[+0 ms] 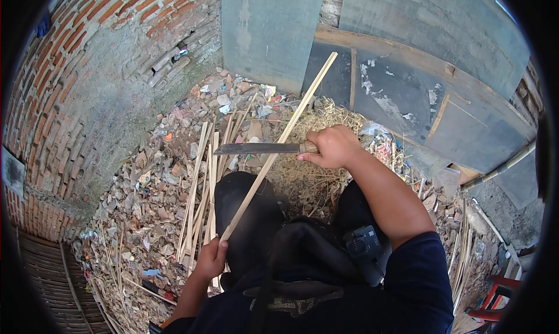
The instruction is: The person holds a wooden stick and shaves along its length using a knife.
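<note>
My right hand (333,148) is closed round the wooden handle of a large knife (256,149). Its dark blade points left and lies across a long pale strip of split bamboo or wood (285,137), apparently touching it. The near end of that strip is in my left hand (211,258), whose fingers are wrapped round it beside my left thigh. From there the strip slants up and away to the right, its far end raised in front of the grey panels. Several similar pale strips (195,188) lie in a loose bundle just left of my left leg.
Shavings (314,185) are heaped between and beyond my knees. Stones and litter (157,188) cover the ground. A brick wall (75,95) rises at the left, grey panels (265,37) at the back and right. More strips (463,241) and a red object (495,299) lie at the right.
</note>
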Demonstrator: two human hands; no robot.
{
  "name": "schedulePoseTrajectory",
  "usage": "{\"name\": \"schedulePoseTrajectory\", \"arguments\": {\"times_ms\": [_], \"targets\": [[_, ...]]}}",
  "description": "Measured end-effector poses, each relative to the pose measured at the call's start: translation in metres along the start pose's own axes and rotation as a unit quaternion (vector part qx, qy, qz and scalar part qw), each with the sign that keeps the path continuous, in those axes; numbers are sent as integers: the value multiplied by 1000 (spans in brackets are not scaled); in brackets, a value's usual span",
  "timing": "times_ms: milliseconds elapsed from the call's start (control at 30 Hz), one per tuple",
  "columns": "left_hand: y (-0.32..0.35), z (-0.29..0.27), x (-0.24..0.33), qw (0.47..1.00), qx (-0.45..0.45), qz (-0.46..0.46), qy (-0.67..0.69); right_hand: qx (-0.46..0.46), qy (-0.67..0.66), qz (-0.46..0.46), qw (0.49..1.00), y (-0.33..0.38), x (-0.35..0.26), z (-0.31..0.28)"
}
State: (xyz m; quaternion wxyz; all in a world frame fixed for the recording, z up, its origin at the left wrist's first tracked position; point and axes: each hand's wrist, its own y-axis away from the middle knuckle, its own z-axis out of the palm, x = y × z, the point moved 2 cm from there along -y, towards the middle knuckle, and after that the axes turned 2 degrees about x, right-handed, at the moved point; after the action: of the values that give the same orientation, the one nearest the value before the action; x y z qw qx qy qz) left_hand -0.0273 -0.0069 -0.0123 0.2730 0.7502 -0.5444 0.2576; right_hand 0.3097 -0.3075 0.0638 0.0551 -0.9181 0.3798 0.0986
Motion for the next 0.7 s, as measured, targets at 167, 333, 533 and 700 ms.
{"name": "schedulePoseTrajectory", "arguments": {"times_ms": [167, 333, 533, 700], "targets": [[-5, 1, 12, 1000, -14, -6, 2, 111, -74, 88, 987, -6, 54, 14], [-4, -2, 0, 999, -28, -15, 16, 81, -57, 32, 995, -5, 26, 6], [-7, 4, -6, 998, -34, -19, 52, 23, -52, 14, 998, -6, 38, 4], [-6, 0, -14, 994, -63, -45, 77, 17, -47, 79, 996, -4, 24, 4]]}}
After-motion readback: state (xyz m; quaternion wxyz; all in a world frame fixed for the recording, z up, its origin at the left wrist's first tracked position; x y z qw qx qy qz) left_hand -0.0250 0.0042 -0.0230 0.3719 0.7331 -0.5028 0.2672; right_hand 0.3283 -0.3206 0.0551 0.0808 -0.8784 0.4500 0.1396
